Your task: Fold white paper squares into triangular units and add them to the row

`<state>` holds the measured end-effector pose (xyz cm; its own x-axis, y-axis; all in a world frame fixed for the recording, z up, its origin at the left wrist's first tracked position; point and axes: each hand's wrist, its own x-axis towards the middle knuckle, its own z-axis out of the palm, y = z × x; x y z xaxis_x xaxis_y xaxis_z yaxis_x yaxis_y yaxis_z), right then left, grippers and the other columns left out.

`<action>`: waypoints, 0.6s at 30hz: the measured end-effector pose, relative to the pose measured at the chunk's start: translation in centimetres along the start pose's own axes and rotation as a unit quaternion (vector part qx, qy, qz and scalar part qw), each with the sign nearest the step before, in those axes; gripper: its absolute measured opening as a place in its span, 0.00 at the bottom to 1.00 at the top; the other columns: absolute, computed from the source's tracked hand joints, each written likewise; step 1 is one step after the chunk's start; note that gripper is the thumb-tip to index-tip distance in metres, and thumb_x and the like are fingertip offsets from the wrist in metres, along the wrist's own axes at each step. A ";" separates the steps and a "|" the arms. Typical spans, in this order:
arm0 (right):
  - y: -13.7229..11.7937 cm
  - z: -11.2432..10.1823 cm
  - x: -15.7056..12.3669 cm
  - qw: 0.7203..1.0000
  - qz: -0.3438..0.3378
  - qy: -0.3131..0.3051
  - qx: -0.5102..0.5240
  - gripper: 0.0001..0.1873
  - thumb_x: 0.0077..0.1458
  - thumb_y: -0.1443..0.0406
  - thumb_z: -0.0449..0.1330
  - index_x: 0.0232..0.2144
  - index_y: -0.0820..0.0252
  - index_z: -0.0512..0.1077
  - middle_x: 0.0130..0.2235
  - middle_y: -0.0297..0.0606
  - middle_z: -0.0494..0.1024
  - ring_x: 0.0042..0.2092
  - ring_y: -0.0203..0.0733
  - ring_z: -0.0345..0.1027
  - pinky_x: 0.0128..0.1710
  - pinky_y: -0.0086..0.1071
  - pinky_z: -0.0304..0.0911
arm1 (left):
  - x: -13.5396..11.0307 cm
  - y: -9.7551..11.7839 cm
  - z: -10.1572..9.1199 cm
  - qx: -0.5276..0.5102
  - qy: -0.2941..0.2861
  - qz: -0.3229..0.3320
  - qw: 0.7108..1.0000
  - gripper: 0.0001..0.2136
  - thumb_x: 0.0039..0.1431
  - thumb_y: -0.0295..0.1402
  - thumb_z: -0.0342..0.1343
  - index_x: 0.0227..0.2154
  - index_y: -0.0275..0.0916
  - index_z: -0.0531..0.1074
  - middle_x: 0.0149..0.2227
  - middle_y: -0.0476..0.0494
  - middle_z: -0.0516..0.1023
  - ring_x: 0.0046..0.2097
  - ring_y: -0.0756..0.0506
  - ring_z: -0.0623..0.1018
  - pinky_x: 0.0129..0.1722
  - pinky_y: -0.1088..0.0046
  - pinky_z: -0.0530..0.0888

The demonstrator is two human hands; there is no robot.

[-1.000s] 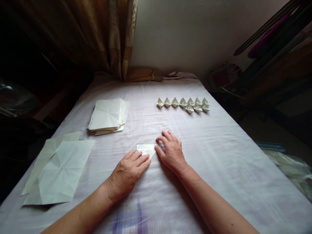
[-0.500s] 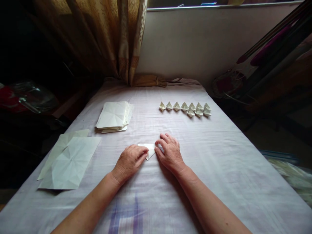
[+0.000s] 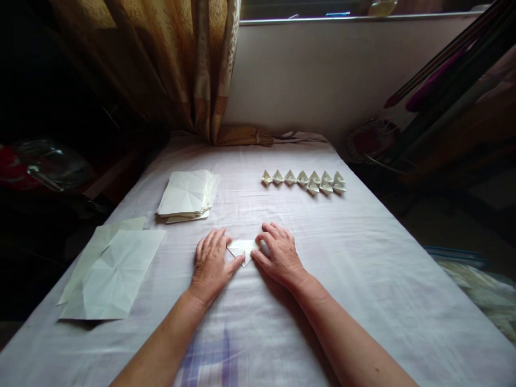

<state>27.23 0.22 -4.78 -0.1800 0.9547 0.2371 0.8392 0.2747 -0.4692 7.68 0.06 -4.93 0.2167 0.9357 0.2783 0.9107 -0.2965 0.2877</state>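
A small folded piece of white paper (image 3: pixel 249 248) lies flat on the sheet between my hands, its straight edge away from me and a point towards me. My left hand (image 3: pixel 212 264) rests palm down at its left corner, fingers stretched out and thumb touching a folded flap near the middle. On the other side my right hand (image 3: pixel 279 252) holds the right end, with its thumb on the paper and its forefinger at the corner. The right corner is partly hidden under those fingers.
Several small folded paper shapes (image 3: pixel 302 179) stand in rows at the back right. A stack of creased paper (image 3: pixel 183 194) sits back left; two loose creased sheets (image 3: pixel 116 274) overlap nearer left. A curtain (image 3: pixel 201 70) hangs behind the cloth-covered surface (image 3: pixel 363 295).
My left hand has released its pinch on the flap and spread its fingers along the left corner. My right thumb has slid inward on the paper. The view has shifted slightly.
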 end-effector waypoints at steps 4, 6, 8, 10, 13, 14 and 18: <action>0.2 0.1 0.0 1.000 -0.006 0.005 0.004 0.12 0.51 0.61 0.63 0.39 0.58 0.71 0.59 0.49 0.69 0.63 0.58 0.55 0.60 0.53 0.48 | 0.0 0.1 -0.2 -0.047 -0.008 0.002 0.999 0.14 0.55 0.40 0.60 0.42 0.41 0.69 0.57 0.37 0.72 0.62 0.36 0.66 0.62 0.51 0.58; 0.2 0.1 0.0 1.000 -0.009 0.007 0.011 0.12 0.51 0.61 0.64 0.39 0.58 0.71 0.59 0.49 0.69 0.63 0.58 0.55 0.60 0.53 0.48 | 0.0 0.1 -0.2 -0.063 -0.015 0.005 0.998 0.14 0.55 0.39 0.60 0.42 0.42 0.68 0.57 0.38 0.73 0.62 0.36 0.66 0.62 0.50 0.57; 0.3 0.1 -0.1 1.000 -0.013 0.009 0.022 0.13 0.50 0.61 0.64 0.39 0.58 0.70 0.58 0.49 0.69 0.63 0.59 0.55 0.59 0.54 0.49 | 0.0 0.1 -0.2 -0.074 -0.020 0.007 0.997 0.14 0.55 0.39 0.60 0.43 0.42 0.67 0.56 0.39 0.73 0.62 0.36 0.66 0.63 0.50 0.56; 0.4 0.1 -0.1 0.999 -0.022 0.013 0.036 0.13 0.50 0.62 0.64 0.38 0.58 0.69 0.57 0.48 0.71 0.62 0.59 0.56 0.59 0.54 0.50 | 0.0 0.0 -0.1 -0.082 -0.021 0.010 0.996 0.15 0.55 0.39 0.60 0.44 0.42 0.67 0.56 0.39 0.73 0.62 0.36 0.66 0.63 0.49 0.55; 0.4 0.1 -0.1 0.997 -0.040 0.025 0.057 0.12 0.50 0.64 0.64 0.37 0.57 0.68 0.54 0.45 0.74 0.61 0.57 0.59 0.57 0.52 0.51 | -0.1 -0.1 0.0 -0.090 -0.010 0.019 0.996 0.16 0.55 0.38 0.60 0.46 0.42 0.67 0.53 0.40 0.75 0.60 0.36 0.68 0.62 0.49 0.55; 0.4 0.1 -0.1 0.996 -0.046 0.031 0.064 0.12 0.50 0.64 0.64 0.37 0.57 0.68 0.52 0.45 0.74 0.60 0.56 0.59 0.57 0.51 0.52 | -0.1 -0.2 0.0 -0.093 -0.003 0.023 0.995 0.17 0.55 0.37 0.60 0.47 0.42 0.67 0.52 0.40 0.76 0.58 0.37 0.70 0.62 0.49 0.56; 0.3 0.0 0.1 0.993 -0.061 0.040 0.088 0.10 0.50 0.67 0.62 0.36 0.56 0.67 0.44 0.40 0.77 0.52 0.50 0.65 0.53 0.44 0.55 | -0.1 -0.4 0.1 -0.104 0.020 0.044 0.993 0.19 0.55 0.36 0.60 0.49 0.41 0.66 0.47 0.41 0.77 0.50 0.39 0.75 0.60 0.51 0.61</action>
<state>27.41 0.37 -4.91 -0.2271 0.9032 0.3642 0.7095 0.4096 -0.5734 7.35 0.11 -5.18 0.2747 0.8974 0.3454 0.7955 -0.4139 0.4426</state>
